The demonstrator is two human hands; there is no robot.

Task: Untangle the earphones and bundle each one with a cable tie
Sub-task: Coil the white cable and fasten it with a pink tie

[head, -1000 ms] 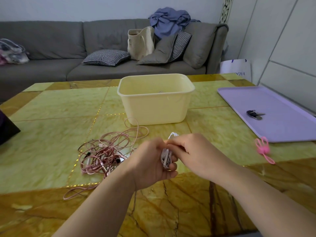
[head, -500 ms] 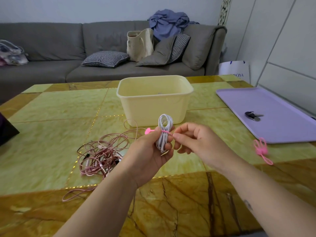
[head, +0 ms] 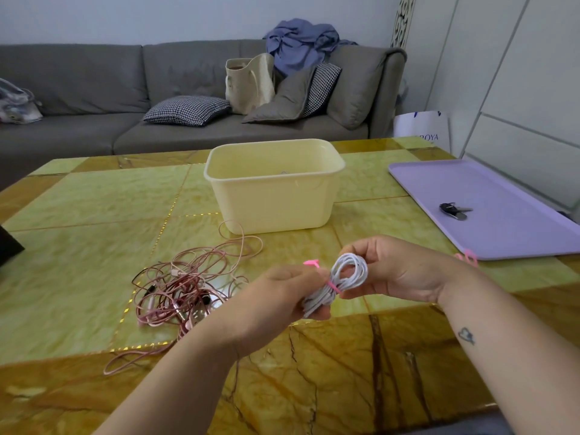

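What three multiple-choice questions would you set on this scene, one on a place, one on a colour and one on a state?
1. Where do the keys lie?
A. in a drawer
B. on the purple tray
C. on a chair

2. What colour is the cable tie round the white earphone coil?
A. pink
B. green
C. black

3. How do the pink earphones lie on the table?
A. coiled and tied
B. hanging off the edge
C. in a loose tangle

Answers:
1 B, the keys rest on the tray's flat surface at the right.
2 A, a pink band crosses the middle of the coil.
3 C, their cables loop over one another with no tie round them.
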